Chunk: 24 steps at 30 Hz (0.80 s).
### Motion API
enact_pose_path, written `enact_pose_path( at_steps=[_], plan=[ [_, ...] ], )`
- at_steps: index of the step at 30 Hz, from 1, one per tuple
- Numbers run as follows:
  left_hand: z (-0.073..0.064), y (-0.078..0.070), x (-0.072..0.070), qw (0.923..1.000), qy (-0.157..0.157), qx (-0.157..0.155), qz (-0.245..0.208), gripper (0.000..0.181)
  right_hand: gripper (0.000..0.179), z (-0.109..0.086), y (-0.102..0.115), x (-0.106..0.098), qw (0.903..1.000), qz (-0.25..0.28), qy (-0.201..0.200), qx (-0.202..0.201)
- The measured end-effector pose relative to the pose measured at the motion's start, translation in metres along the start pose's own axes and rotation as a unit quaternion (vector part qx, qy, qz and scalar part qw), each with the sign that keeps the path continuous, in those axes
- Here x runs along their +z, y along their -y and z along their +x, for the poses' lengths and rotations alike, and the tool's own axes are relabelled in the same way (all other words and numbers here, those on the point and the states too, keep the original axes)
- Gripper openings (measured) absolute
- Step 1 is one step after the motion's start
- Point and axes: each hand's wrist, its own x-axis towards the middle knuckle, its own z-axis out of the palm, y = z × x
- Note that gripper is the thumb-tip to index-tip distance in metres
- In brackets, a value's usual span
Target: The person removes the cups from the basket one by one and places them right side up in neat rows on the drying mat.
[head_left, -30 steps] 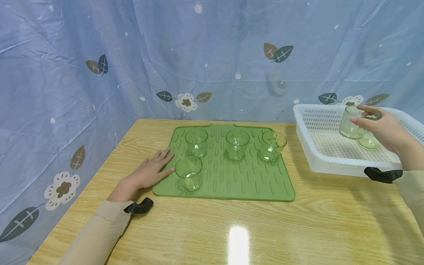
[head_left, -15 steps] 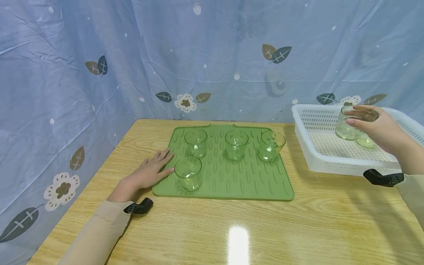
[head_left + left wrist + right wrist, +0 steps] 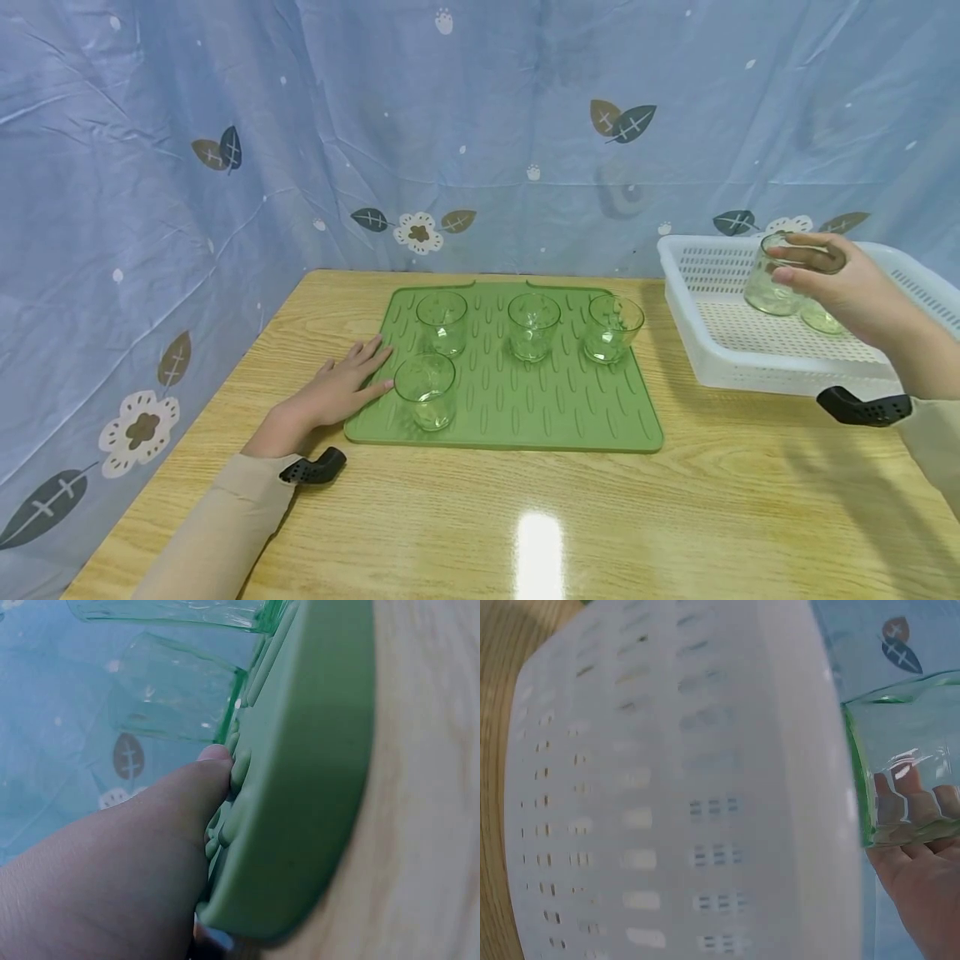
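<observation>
My right hand [image 3: 862, 292] grips a clear greenish drinking glass [image 3: 768, 287] near its rim, over the white basket. In the right wrist view the thick base of this glass [image 3: 862, 772] stands higher than the basket's rim, with fingers showing through its wall. Another glass [image 3: 821, 321] sits in the basket beneath my hand, partly hidden by it. My left hand [image 3: 337, 392] lies flat with fingers spread on the left edge of the green ridged mat [image 3: 502, 417]. Its thumb tip is close to the nearest glass [image 3: 427, 396] in the head view.
Three more glasses stand upright along the mat's back half: a left one [image 3: 442, 325], a middle one [image 3: 534, 329] and a right one [image 3: 611, 333] near the mat's edge. The perforated white basket [image 3: 750, 367] stands right of the mat on the wooden table [image 3: 420, 517]. A patterned blue curtain [image 3: 525, 125] hangs behind.
My right hand and the glass it grips have shifted slightly left and up above the basket. The left hand stays on the mat, and the glasses on the mat stand as before.
</observation>
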Motion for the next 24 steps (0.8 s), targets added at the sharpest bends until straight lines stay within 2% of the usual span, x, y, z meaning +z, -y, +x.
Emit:
enact_pose_path(
  at_steps=[4, 7, 11, 17, 24],
  plan=[
    [0.0, 0.0, -0.001, 1.0, 0.0, 0.0, 0.001, 0.074, 0.055, -0.002, 0.007, 0.004, 0.9996, 0.022, -0.001, -0.017],
    [0.0, 0.0, -0.001, 1.0, 0.001, 0.0, 0.001, 0.074, 0.051, -0.002, 0.011, 0.007, 0.9955, 0.09, 0.01, -0.029],
    [-0.001, 0.0, -0.001, 1.0, 0.003, -0.003, 0.0, 0.074, 0.046, -0.003, 0.017, 0.012, 0.9813, 0.187, 0.03, -0.036],
    [0.001, 0.0, -0.001, 1.0, 0.002, -0.003, -0.001, 0.074, 0.043, -0.006, 0.027, 0.022, 0.983, 0.176, 0.033, -0.038],
    [0.001, 0.0, 0.0, 1.0, 0.0, -0.001, 0.002, 0.075, 0.045, -0.006, 0.04, 0.042, 0.9695, 0.231, 0.051, -0.063]
  ],
)
